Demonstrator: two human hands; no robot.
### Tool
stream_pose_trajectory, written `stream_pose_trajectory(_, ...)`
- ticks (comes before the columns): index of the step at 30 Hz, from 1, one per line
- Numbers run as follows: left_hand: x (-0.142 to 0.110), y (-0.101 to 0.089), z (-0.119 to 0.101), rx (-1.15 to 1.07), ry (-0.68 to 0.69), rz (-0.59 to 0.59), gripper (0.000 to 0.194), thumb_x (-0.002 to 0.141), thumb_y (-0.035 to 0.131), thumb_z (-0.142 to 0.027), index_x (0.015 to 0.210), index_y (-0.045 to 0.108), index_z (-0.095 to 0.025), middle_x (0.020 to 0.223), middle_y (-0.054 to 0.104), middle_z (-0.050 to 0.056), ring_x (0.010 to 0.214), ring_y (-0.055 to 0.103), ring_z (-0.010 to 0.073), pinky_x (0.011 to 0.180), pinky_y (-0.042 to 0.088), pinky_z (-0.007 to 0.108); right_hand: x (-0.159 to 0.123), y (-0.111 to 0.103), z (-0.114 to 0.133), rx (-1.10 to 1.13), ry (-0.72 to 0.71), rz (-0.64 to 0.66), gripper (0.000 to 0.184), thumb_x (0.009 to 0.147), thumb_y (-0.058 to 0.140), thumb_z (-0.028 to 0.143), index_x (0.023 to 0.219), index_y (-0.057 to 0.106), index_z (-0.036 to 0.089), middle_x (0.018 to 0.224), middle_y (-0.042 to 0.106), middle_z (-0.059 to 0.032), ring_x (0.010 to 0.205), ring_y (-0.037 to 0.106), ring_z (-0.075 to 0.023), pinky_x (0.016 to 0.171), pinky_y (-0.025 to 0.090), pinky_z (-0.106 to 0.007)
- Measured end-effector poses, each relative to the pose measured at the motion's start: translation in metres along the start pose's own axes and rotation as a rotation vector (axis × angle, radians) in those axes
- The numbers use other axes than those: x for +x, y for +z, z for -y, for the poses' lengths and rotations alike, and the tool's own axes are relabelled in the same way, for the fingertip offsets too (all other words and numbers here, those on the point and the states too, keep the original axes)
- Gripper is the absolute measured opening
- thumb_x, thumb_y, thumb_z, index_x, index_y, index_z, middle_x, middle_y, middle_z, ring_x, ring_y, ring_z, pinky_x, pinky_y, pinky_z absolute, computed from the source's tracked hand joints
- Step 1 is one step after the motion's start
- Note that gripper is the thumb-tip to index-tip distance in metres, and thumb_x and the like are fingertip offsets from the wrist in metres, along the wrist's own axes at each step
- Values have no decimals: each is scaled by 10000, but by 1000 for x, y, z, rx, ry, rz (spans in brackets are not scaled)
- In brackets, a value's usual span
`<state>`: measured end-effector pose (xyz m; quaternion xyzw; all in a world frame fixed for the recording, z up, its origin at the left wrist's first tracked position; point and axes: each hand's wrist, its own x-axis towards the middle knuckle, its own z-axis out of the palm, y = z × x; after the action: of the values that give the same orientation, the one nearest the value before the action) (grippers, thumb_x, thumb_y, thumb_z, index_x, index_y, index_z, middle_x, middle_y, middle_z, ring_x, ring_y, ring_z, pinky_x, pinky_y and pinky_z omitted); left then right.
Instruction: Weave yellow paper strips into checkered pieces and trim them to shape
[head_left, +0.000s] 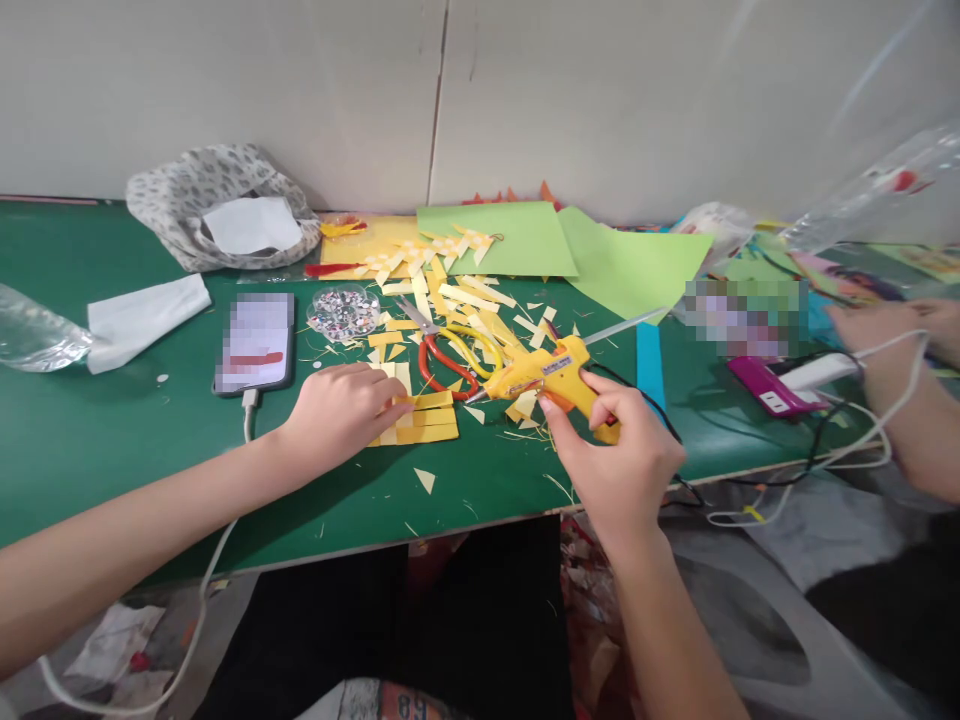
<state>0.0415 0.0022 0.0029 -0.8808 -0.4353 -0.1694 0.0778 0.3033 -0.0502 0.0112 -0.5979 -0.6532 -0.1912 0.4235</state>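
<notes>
My right hand (626, 450) is wrapped around the handle of a yellow hot glue gun (536, 372). Its nozzle points left, and a clear glue stick (630, 324) juts from its rear. My left hand (341, 415) lies with curled fingers on a small piece of woven yellow paper strips (426, 420), gripping its left side. Part of that piece is hidden beneath the fingers. Just behind the nozzle lie scissors (450, 366) with red and yellow handles, blades to the back left. Loose yellow strips (476, 300) are scattered behind them.
A phone (256, 342) on a white cable lies left, near a round case of beads (343, 312). Behind are a spotted fabric bag (217, 205) and green paper sheets (495, 238). At right, another person's hands (885, 340) are near a purple power strip (772, 386) with cables.
</notes>
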Motion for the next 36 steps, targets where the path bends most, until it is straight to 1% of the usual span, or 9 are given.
stream_pose_trajectory(3,0,0,1,-51,-38,9,242,856,514,-361,788,685,-204,678,694,22,687,634,175,475,350,245,1,5,5,0,-21,-2,313,711,688,239,645,382,230,918,701,-56,874,678,-216,674,514,-298)
stream_pose_trajectory(8,-2,0,6,-201,-116,31,218,827,527,-369,792,688,-226,744,711,10,736,636,176,445,358,220,-2,18,19,-1,-113,53,296,749,660,197,657,381,231,782,691,-17,859,684,-200,608,491,-259)
stream_pose_trajectory(12,-2,-1,9,-270,-164,47,195,817,535,-337,762,684,-223,741,713,3,728,636,174,463,380,224,-3,27,27,-16,-183,88,294,769,646,172,671,375,224,797,701,-28,821,690,-180,570,466,-237)
stream_pose_trajectory(15,-1,-2,9,-301,-196,64,171,808,538,-311,770,683,-229,738,713,-6,730,635,171,480,390,226,-4,30,30,-20,-202,98,294,775,644,174,664,376,220,784,705,-26,767,692,-170,542,452,-233)
stream_pose_trajectory(21,-1,-1,9,-331,-234,84,142,787,555,-287,766,684,-233,760,714,-9,745,634,177,512,413,240,-4,33,31,-37,-221,101,307,783,640,190,619,382,216,658,672,3,713,691,-160,483,420,-218)
stream_pose_trajectory(26,0,0,10,-342,-262,100,152,784,547,-297,755,683,-235,749,705,-7,728,625,173,501,396,241,-3,33,30,-66,-245,95,295,778,650,187,623,400,211,684,683,-5,714,693,-160,476,418,-217)
stream_pose_trajectory(32,0,-2,10,-366,-304,168,184,790,521,-320,786,688,-244,780,699,-7,742,617,171,514,373,241,-2,33,33,-51,-240,69,310,764,670,181,628,392,208,770,713,-21,739,695,-155,509,445,-207)
stream_pose_trajectory(36,0,-3,10,-366,-309,172,203,792,513,-331,788,693,-238,783,700,1,741,614,173,518,369,243,-2,33,33,-73,-258,79,313,766,668,181,627,388,208,792,717,-21,751,694,-155,516,442,-211)
